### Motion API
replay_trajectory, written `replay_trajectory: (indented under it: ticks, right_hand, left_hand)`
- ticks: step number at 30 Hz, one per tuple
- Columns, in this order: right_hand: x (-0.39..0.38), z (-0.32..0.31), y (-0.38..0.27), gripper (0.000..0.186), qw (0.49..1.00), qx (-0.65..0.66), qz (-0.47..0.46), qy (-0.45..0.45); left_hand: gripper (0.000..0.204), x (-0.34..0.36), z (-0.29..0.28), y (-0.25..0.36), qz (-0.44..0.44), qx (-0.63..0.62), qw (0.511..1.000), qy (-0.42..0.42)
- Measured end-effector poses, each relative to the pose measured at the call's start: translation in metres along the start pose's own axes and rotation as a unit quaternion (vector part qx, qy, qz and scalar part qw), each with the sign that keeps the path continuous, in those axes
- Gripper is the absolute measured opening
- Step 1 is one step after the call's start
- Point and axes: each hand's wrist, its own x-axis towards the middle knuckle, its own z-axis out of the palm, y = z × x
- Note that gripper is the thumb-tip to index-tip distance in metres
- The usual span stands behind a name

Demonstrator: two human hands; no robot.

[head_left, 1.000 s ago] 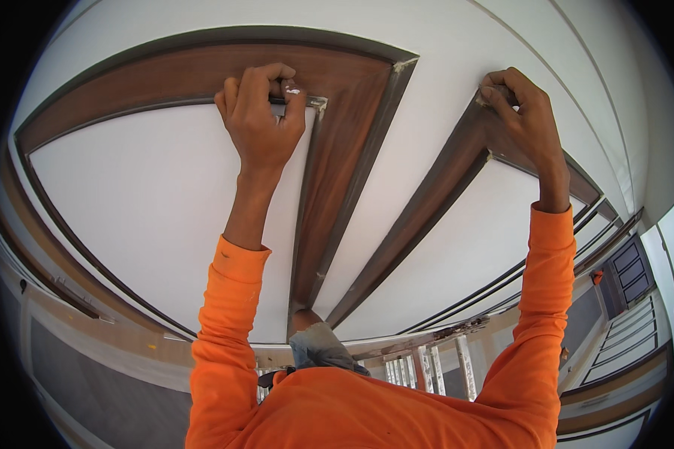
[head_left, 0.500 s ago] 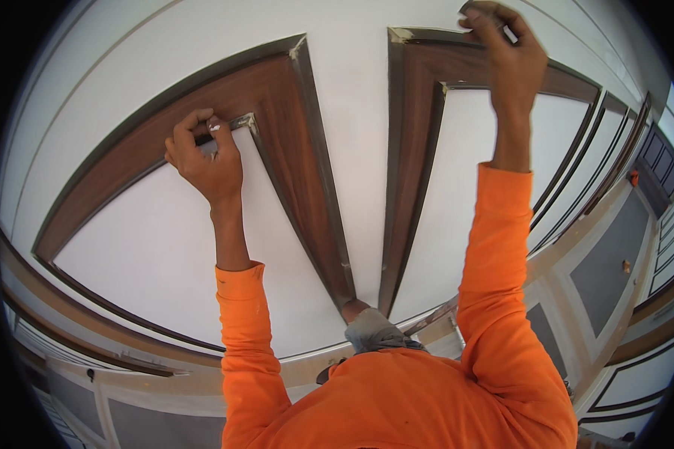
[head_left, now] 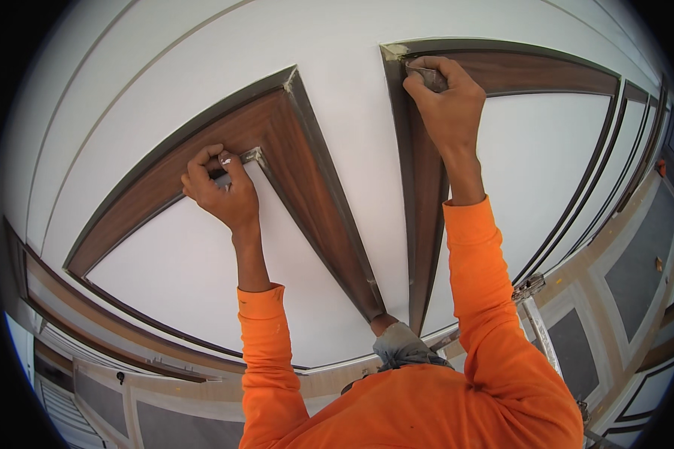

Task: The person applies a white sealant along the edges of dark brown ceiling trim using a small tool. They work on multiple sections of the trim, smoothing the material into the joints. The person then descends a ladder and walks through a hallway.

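My right hand is closed around a small grey flat scraper. It is just inside the upper left corner of the right-hand brown wood-grain frame, where cream filler marks the dark edge trim. My left hand is curled, thumb against fingers, near the inner corner of the left-hand wood-grain frame. Something dark shows between those fingers, too hidden to name. A white smear marks the left thumb. Pale filler lies on the trim corner beside this hand.
A white wall strip separates the two frames, each around a white panel. Below lie a floor with grey sections and a metal rail. A foot in grey trousers shows between the frames' lower ends.
My right hand has come down and left from above the right frame to its upper left corner. My left hand keeps its place by the inner corner as the whole view shifts.
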Motion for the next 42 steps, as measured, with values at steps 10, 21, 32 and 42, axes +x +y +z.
replay_trajectory:
  ticks: [10, 21, 32, 42]
  right_hand:
    - [0.013, -0.001, -0.021, 0.024, 0.912, 0.282, 0.296, -0.043]
    - [0.015, -0.006, -0.035, 0.022, 0.806, 0.476, 0.353, 0.007]
    - [-0.003, -0.003, -0.006, 0.017, 1.0, 0.002, 0.03, -0.002]
    - [-0.001, 0.023, 0.015, 0.011, 0.986, -0.035, -0.139, 0.08]
  left_hand:
    - [0.013, 0.0, 0.005, 0.001, 0.021, 0.001, 0.999, 0.029]
    - [0.015, 0.0, 0.007, -0.004, 0.033, -0.027, 0.998, 0.042]
    - [0.018, 0.004, 0.005, -0.004, 0.041, -0.048, 0.997, 0.045]
    - [0.019, 0.001, 0.011, -0.003, 0.045, -0.02, 0.997, 0.067]
